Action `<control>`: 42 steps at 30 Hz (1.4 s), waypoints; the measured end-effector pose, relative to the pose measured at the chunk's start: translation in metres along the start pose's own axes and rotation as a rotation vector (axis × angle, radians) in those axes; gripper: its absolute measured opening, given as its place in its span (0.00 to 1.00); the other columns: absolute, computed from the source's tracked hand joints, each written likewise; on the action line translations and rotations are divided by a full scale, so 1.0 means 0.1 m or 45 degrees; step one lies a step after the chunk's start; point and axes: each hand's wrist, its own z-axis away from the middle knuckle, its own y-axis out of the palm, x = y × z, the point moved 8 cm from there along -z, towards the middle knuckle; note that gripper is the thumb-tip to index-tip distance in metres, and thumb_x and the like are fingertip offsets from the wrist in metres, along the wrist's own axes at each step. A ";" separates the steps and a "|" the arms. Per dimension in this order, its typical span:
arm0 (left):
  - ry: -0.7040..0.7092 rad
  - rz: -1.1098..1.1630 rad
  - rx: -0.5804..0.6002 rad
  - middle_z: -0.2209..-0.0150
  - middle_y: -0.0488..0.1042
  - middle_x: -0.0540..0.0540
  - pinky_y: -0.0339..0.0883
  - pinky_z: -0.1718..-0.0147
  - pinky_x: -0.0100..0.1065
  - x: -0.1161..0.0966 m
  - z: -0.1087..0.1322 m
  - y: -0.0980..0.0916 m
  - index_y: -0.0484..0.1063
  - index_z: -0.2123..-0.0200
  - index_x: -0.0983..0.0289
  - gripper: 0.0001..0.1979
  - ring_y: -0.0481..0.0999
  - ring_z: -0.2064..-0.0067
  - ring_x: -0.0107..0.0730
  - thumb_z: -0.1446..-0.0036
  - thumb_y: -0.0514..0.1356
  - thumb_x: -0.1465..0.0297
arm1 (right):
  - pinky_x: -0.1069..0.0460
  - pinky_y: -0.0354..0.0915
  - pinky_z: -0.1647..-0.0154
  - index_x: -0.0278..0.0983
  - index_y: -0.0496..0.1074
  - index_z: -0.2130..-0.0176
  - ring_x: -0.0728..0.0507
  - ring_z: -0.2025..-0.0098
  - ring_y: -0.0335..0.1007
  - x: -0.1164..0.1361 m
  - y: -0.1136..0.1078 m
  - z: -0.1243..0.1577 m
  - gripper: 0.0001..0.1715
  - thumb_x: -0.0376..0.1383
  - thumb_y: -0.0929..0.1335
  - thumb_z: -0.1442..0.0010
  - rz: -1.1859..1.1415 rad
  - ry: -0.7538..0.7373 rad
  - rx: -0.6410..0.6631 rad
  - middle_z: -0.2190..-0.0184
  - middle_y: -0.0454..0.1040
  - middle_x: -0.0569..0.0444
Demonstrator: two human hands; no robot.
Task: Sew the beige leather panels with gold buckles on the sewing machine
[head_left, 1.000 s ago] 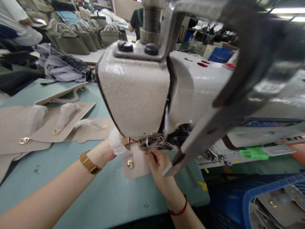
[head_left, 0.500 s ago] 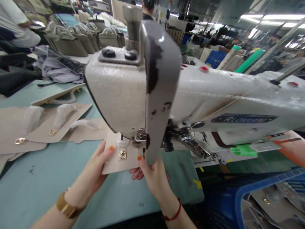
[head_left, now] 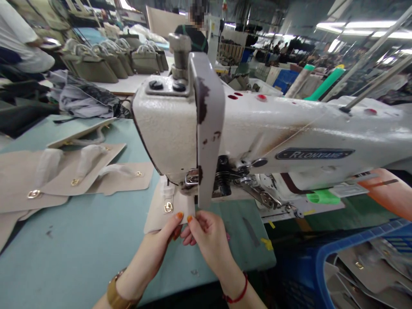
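A beige bag panel [head_left: 157,214] with a gold metal fitting [head_left: 168,207] and a plastic-wrapped strap lies under the head of a white sewing machine [head_left: 167,128]. My left hand [head_left: 157,249] grips the panel's near edge, thumb on top and fingers underneath. Right beside it, my right hand [head_left: 209,236] pinches the panel's near right corner between thumb and fingers. Both thumbs are close together. The grey guard bar of the machine [head_left: 209,133] stands in front of the needle area, so the needle and presser foot are largely hidden.
More beige panels with wrapped handles [head_left: 128,189] lie on the green table [head_left: 80,249] to the left. A blue crate [head_left: 318,266] holding similar panels stands at the lower right. Finished-looking grey bags [head_left: 90,66] and a person in dark clothing [head_left: 193,36] are farther back.
My left hand has moved right along the panel's near edge, from its left side to beside my right hand. The right hand still holds the corner. The camera view has shifted slightly.
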 end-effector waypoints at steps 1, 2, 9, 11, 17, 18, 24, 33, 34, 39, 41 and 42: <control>-0.003 -0.104 -0.017 0.78 0.67 0.48 0.59 0.71 0.32 -0.01 0.00 -0.04 0.69 0.77 0.65 0.17 0.64 0.73 0.28 0.50 0.64 0.57 | 0.59 0.61 0.81 0.33 0.68 0.73 0.52 0.82 0.69 0.00 0.00 0.00 0.16 0.43 0.64 0.41 0.012 -0.003 0.001 0.81 0.75 0.54; -0.006 -0.176 -0.032 0.75 0.70 0.49 0.60 0.69 0.32 -0.02 0.00 -0.08 0.71 0.74 0.65 0.16 0.66 0.70 0.29 0.51 0.64 0.57 | 0.59 0.61 0.81 0.33 0.68 0.73 0.51 0.82 0.69 -0.01 0.00 0.00 0.17 0.43 0.64 0.41 0.025 -0.004 0.002 0.80 0.75 0.53; -0.041 -0.210 -0.027 0.82 0.62 0.47 0.55 0.74 0.31 -0.02 -0.02 -0.10 0.65 0.83 0.63 0.21 0.60 0.75 0.27 0.52 0.63 0.54 | 0.59 0.61 0.80 0.33 0.67 0.74 0.52 0.82 0.69 -0.01 -0.01 0.00 0.16 0.41 0.63 0.41 0.016 0.032 -0.006 0.81 0.74 0.54; -0.089 -0.097 0.041 0.84 0.57 0.46 0.54 0.76 0.30 0.05 -0.04 -0.05 0.61 0.86 0.63 0.24 0.56 0.77 0.25 0.52 0.63 0.53 | 0.59 0.61 0.80 0.33 0.67 0.74 0.52 0.82 0.68 0.01 -0.01 0.01 0.16 0.41 0.63 0.41 -0.001 0.034 -0.013 0.81 0.74 0.54; -0.210 0.079 0.080 0.68 0.77 0.56 0.66 0.61 0.38 0.13 0.00 0.03 0.77 0.67 0.68 0.20 0.73 0.65 0.36 0.56 0.66 0.56 | 0.58 0.62 0.80 0.34 0.66 0.75 0.52 0.83 0.66 0.04 -0.01 0.01 0.16 0.42 0.64 0.42 0.018 0.027 -0.023 0.82 0.73 0.55; -0.196 0.079 0.084 0.68 0.78 0.57 0.67 0.60 0.39 0.11 0.00 0.03 0.78 0.67 0.68 0.20 0.73 0.64 0.37 0.56 0.66 0.56 | 0.58 0.62 0.80 0.34 0.66 0.75 0.52 0.83 0.67 0.03 -0.01 0.00 0.16 0.42 0.64 0.42 0.024 0.024 -0.027 0.82 0.73 0.55; -0.102 0.018 0.112 0.69 0.78 0.57 0.69 0.63 0.38 -0.02 -0.09 0.04 0.78 0.69 0.68 0.17 0.74 0.66 0.37 0.54 0.66 0.58 | 0.59 0.64 0.79 0.33 0.67 0.74 0.53 0.82 0.68 0.06 -0.02 -0.07 0.16 0.41 0.63 0.41 0.027 -0.013 -0.048 0.81 0.74 0.55; 0.014 -0.157 0.074 0.72 0.75 0.52 0.62 0.72 0.32 -0.19 -0.28 -0.02 0.76 0.70 0.66 0.17 0.68 0.71 0.30 0.54 0.66 0.57 | 0.60 0.62 0.80 0.33 0.71 0.68 0.53 0.81 0.69 -0.06 -0.03 -0.08 0.15 0.43 0.65 0.40 -0.053 0.008 -0.046 0.80 0.74 0.56; 0.019 -0.170 0.066 0.72 0.75 0.53 0.62 0.72 0.32 -0.20 -0.30 -0.03 0.76 0.69 0.66 0.18 0.68 0.71 0.30 0.54 0.66 0.56 | 0.60 0.61 0.80 0.33 0.70 0.68 0.53 0.81 0.69 -0.10 -0.02 -0.07 0.15 0.43 0.65 0.41 -0.056 0.022 -0.037 0.80 0.74 0.56; 0.042 -0.244 0.043 0.65 0.75 0.53 0.63 0.69 0.30 -0.23 -0.41 -0.07 0.76 0.65 0.65 0.17 0.68 0.67 0.29 0.52 0.64 0.57 | 0.60 0.60 0.81 0.33 0.70 0.68 0.53 0.81 0.68 -0.23 0.04 -0.02 0.15 0.43 0.64 0.41 -0.048 0.101 0.004 0.80 0.74 0.56; 0.054 -0.269 0.049 0.66 0.74 0.52 0.62 0.69 0.30 -0.25 -0.43 -0.07 0.75 0.70 0.64 0.15 0.66 0.67 0.28 0.51 0.64 0.57 | 0.60 0.60 0.81 0.32 0.71 0.68 0.53 0.82 0.68 -0.26 0.07 0.00 0.15 0.42 0.63 0.41 -0.030 0.110 0.027 0.80 0.74 0.55; 0.067 -0.283 0.042 0.68 0.73 0.52 0.62 0.70 0.30 -0.27 -0.44 -0.07 0.74 0.73 0.65 0.15 0.65 0.68 0.28 0.51 0.64 0.57 | 0.60 0.60 0.81 0.32 0.71 0.68 0.53 0.82 0.68 -0.27 0.09 0.01 0.15 0.41 0.63 0.41 -0.023 0.112 0.041 0.80 0.74 0.55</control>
